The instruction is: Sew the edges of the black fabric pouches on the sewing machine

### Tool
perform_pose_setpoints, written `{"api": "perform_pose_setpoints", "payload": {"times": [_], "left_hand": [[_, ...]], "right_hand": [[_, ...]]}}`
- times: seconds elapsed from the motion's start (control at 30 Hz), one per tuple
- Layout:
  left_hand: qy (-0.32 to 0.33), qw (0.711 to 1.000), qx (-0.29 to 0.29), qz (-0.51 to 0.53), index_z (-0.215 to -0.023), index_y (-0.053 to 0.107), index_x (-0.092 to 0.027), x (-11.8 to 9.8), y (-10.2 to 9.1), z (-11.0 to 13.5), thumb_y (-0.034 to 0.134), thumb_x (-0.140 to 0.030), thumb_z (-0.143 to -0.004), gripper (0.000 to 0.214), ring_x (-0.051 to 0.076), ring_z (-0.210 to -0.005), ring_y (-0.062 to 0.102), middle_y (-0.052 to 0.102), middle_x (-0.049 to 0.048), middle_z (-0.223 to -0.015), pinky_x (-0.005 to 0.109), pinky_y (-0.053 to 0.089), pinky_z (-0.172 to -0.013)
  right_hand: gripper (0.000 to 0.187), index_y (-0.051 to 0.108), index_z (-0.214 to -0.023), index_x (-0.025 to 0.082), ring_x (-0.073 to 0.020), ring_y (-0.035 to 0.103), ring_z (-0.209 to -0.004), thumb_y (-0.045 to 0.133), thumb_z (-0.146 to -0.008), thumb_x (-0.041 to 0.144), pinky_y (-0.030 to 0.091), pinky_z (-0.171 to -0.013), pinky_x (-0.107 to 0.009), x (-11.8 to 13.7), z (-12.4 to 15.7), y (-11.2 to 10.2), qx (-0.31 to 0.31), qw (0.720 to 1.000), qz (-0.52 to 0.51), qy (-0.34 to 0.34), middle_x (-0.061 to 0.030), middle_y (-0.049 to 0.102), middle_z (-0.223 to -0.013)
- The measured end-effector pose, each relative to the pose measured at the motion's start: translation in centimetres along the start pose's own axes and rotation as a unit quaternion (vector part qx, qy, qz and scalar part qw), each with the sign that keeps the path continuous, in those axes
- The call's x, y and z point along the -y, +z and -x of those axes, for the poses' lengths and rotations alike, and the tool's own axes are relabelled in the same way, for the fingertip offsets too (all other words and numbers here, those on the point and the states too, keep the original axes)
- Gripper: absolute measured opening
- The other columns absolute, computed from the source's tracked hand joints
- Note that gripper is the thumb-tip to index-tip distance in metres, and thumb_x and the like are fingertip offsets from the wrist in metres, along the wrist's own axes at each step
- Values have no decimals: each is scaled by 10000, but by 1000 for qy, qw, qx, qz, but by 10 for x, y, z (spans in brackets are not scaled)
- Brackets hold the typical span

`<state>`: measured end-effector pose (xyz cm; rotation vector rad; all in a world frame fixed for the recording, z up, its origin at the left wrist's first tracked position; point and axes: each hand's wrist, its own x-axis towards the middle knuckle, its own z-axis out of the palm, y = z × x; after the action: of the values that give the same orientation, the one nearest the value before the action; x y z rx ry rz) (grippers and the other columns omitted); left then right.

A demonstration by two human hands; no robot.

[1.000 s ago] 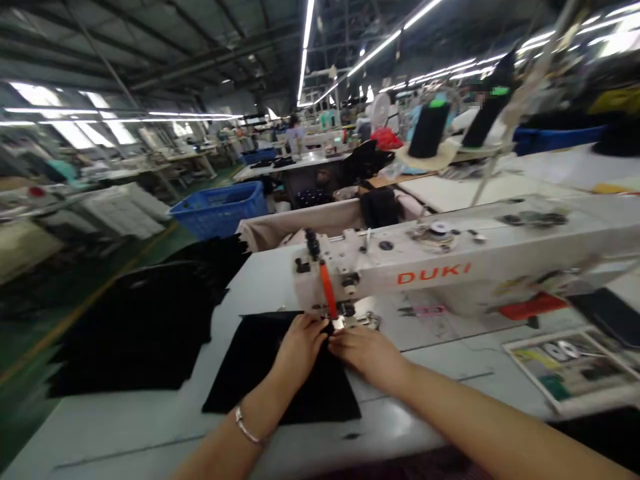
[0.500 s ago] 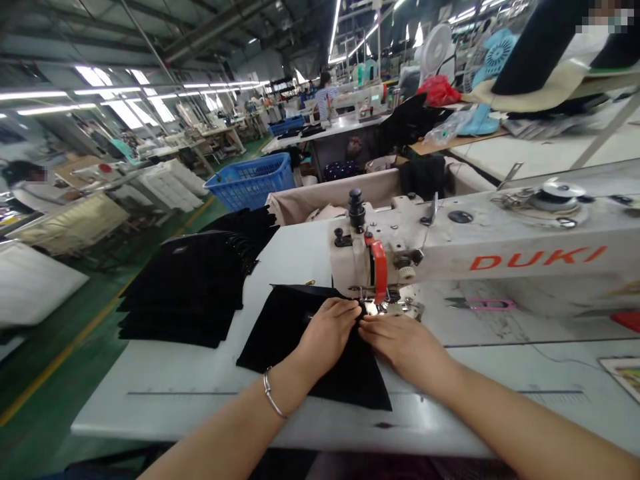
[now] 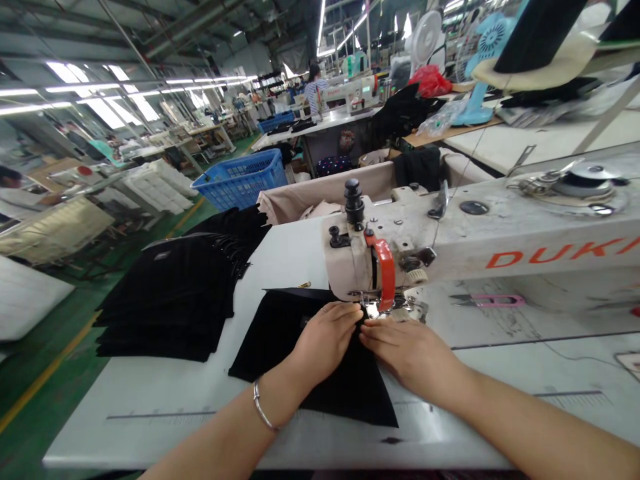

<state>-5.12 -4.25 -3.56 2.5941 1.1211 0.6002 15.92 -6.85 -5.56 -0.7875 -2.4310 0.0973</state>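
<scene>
A black fabric piece (image 3: 280, 333) lies on the sewing table, its far right edge at the presser foot (image 3: 374, 311) of a white sewing machine (image 3: 450, 247). My left hand (image 3: 325, 337) lies over this piece, fingers together and fingertips holding its edge just left of the foot. Close beside it, my right hand (image 3: 415, 350) has its fingers pressed together on the same edge, in front of the foot. The fingertips of both hands nearly touch. Whatever lies beneath the palms is hidden. A small brass-coloured zipper pull (image 3: 305, 285) shows at the piece's far edge.
A stack of black fabric pieces (image 3: 165, 293) sits on the table's left side. Pink thread snips (image 3: 495, 301) lie under the machine arm. Behind are a cloth-lined bin (image 3: 320, 190) and a blue plastic basket (image 3: 245, 180). Other people work farther off.
The camera view has moved slightly closer and shifted, so the machine appears larger. Both hands keep nearly the same place on the black fabric at the foot.
</scene>
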Motion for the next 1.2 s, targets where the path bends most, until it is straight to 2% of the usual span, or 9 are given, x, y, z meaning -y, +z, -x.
{"api": "perform_pose_setpoints", "payload": {"times": [0.47,0.6,0.63,0.73,0.77,0.87,0.97,1.07,1.2], "left_hand": [[-16,1000,17,9,-1162,628,-154,0,-1,-5,505,-95,-933,266,218,-1144,569,654,74,-1202,401,480,-1036],[-18,999,41,15,-1221,599,-161,-7,-12,1,519,-175,-954,279,215,-1200,558,632,81,-1260,417,441,-1091],[-17,998,56,18,-1278,561,-164,-12,-16,5,571,-265,-943,350,231,-1249,528,596,91,-1321,443,416,-1116],[-13,991,130,20,-1464,336,-150,-33,-29,28,734,-611,-729,955,328,-1418,317,358,151,-1526,568,299,-1165],[-15,989,149,14,-1494,267,-146,-40,-31,36,754,-638,-682,1068,344,-1444,249,286,159,-1558,593,260,-1171],[-13,987,161,-10,-1511,214,-156,-55,-30,57,686,-318,-805,864,284,-1470,195,252,128,-1576,560,224,-1195],[-11,990,137,-15,-1489,276,-155,-55,-20,65,467,-14,-759,767,211,-1462,233,321,95,-1553,493,278,-1197],[-15,993,117,-8,-1476,315,-159,-49,-12,66,434,36,-700,809,217,-1447,275,347,89,-1541,488,310,-1186],[-71,992,76,76,-1433,413,-226,-45,-14,64,450,5,-816,660,208,-1386,396,445,45,-1486,460,344,-1172]], "right_hand": [[246,671,-1089,148,-213,658,-1039,507,-915,89,541,-902,-375,1,-3,2,-1,1000,-20,16,-87,717,-1083],[242,666,-1108,160,-217,649,-1059,515,-924,112,534,-904,-391,3,-6,-3,13,999,-20,27,-88,711,-1099],[244,661,-1117,170,-214,644,-1068,515,-928,121,529,-910,-396,3,-6,-8,18,999,-21,26,-82,707,-1118],[354,612,-1208,212,-203,594,-1159,483,-905,81,459,-1012,-440,2,4,-34,57,998,-24,30,-55,653,-1254],[431,583,-1253,223,-202,562,-1203,465,-879,45,420,-1051,-461,0,9,-43,77,996,-19,38,-48,620,-1306],[600,535,-1312,240,-226,498,-1264,430,-791,-39,396,-1052,-490,-13,23,-61,113,991,26,69,-43,567,-1366],[413,617,-1150,226,-260,570,-1123,496,-823,5,476,-920,-454,-31,21,-55,80,987,78,116,-67,639,-1199],[138,619,-1014,153,-294,591,-981,594,-880,176,506,-817,-445,-38,7,-38,35,978,105,175,-128,631,-1026],[94,618,-894,171,-261,577,-895,557,-923,236,492,-798,-418,-11,3,-31,44,984,84,150,-91,607,-913]]}}
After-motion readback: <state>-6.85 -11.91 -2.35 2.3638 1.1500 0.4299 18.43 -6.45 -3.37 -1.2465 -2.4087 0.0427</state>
